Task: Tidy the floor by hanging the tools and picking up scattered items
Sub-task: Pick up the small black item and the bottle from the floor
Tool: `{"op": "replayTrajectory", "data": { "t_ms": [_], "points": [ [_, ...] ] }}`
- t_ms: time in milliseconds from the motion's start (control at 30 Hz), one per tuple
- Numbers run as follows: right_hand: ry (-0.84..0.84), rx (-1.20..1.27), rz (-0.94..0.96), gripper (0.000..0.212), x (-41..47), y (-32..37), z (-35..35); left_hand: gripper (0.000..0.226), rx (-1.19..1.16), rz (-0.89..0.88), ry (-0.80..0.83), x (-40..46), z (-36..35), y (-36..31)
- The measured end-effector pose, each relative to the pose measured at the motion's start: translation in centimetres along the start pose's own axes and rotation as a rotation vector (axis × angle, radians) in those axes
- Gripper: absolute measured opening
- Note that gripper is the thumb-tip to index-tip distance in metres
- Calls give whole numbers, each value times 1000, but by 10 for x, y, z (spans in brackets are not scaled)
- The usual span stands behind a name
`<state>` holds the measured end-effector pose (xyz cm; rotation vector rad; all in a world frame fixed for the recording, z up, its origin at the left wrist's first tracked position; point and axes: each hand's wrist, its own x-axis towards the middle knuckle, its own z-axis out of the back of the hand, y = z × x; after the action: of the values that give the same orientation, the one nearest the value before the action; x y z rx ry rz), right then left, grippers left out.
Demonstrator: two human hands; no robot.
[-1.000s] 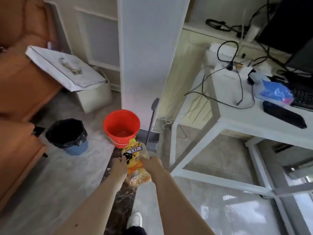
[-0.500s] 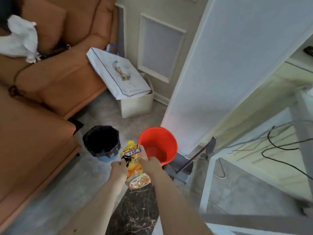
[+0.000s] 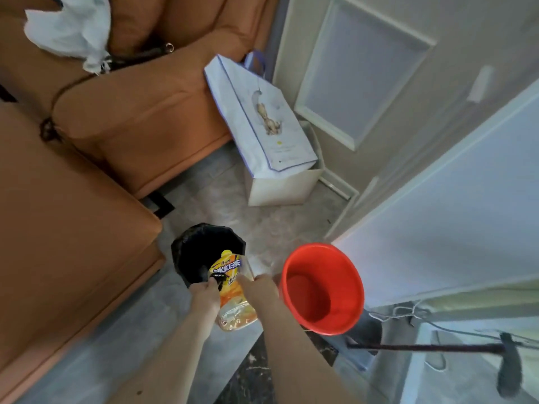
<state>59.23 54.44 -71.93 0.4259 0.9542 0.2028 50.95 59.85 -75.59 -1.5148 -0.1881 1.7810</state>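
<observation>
A clear plastic bottle [image 3: 233,293] with a yellow and orange label is gripped between both hands, cap end pointing away from me. My left hand [image 3: 205,295] holds its left side and my right hand [image 3: 258,290] holds its right side. The bottle's cap end hangs over the near rim of a black-lined trash bin [image 3: 195,252] standing on the floor. A long-handled dark tool [image 3: 431,346] lies low at the right, its head at the far right.
A red bucket [image 3: 322,287] stands just right of my hands. An orange sofa [image 3: 87,158] fills the left side, with white cloth on its backrest. A white paper bag [image 3: 262,123] leans over a white box by the wall. A white panel rises at right.
The view has swung left and closer to the floor. My hands have carried the bottle leftward, from in front of the red bucket to over the black bin's rim.
</observation>
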Motion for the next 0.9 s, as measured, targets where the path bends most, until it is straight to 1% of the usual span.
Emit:
{"op": "replayTrajectory", "data": {
  "t_ms": [133,267,333,433,533,667,733,800,900],
  "points": [
    [-8,4,-68,62,47,20,-22,26,11,72,12,59,-8,-17],
    [24,4,-133,56,82,32,-35,45,38,126,-14,99,-13,-28],
    [50,-4,-137,56,99,39,-40,46,42,165,1,118,-14,-36],
    [81,37,-99,58,117,52,-48,50,89,173,57,143,-13,-41],
    [81,-31,-90,43,124,59,-51,50,135,167,81,157,-10,-43],
    [75,-49,-120,37,123,61,-49,47,206,193,121,164,-10,-51],
    [74,14,-141,31,120,63,-44,45,253,150,167,160,-12,-53],
    [68,82,-166,32,116,62,-37,45,318,89,226,154,-17,-57],
    [10,300,-217,33,109,53,-24,44,396,24,292,141,-31,-62]
  ]
}}
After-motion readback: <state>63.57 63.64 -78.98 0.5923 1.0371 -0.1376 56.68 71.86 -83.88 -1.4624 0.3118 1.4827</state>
